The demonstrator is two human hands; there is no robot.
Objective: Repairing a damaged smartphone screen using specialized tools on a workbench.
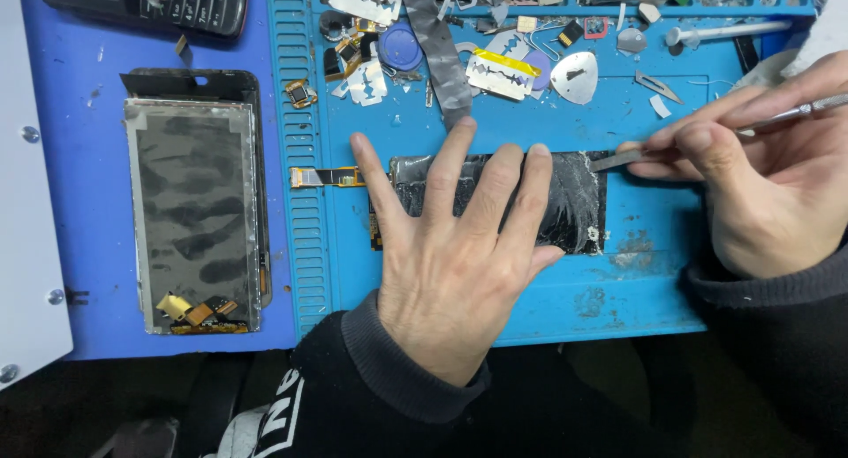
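My left hand (450, 246) lies flat, fingers spread, pressing on a cracked black phone screen panel (579, 202) that rests on a blue work mat (618, 290). A flex cable (327, 176) sticks out of the panel's left end. My right hand (768, 184) grips a thin metal blade tool (760, 122); its flat tip (614, 161) touches the panel's upper right corner, where the glass is white and shattered.
A detached display backlight (194, 215) with an orange flex lies at the left on the blue surface. An old keypad phone (159, 3) sits at top left. Razor blades (499, 72), picks, a scalpel blade (658, 87) and small parts litter the mat's far edge. A white panel (26, 202) borders the left.
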